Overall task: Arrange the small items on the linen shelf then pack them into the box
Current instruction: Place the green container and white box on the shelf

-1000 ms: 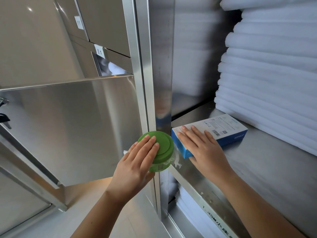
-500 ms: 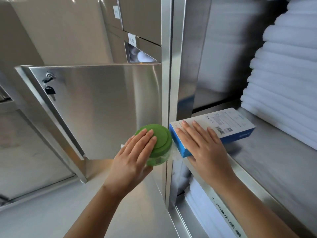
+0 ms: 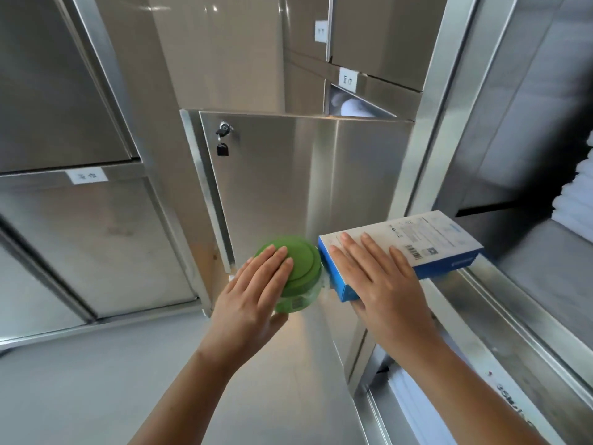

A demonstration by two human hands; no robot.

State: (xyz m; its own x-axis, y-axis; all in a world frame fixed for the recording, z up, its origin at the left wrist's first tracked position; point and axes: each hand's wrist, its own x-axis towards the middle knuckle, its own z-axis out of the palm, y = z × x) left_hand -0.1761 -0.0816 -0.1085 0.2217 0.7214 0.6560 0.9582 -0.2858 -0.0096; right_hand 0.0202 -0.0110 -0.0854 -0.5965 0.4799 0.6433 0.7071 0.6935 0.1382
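Note:
A clear jar with a green lid (image 3: 303,261) is in the air in front of the open steel cabinet door. My left hand (image 3: 253,293) holds it, fingers laid over the lid and the thumb side underneath. Just to its right, a blue and white carton (image 3: 433,239) hangs over the front edge of the steel linen shelf (image 3: 529,284). My right hand (image 3: 382,284) grips the carton's near end, fingers flat on top, thumb hidden below. Jar and carton almost touch. No packing box is in view.
The open steel door (image 3: 305,187), with a key and tag (image 3: 223,149) in its lock, stands right behind the jar. Folded white linens (image 3: 577,194) are stacked at the far right of the shelf. More white linens (image 3: 417,409) lie on the shelf below. Steel cabinets line the left.
The view has swung left, away from the linen stack. Both hands keep the same hold, and the carton now overhangs the shelf's front edge further than before.

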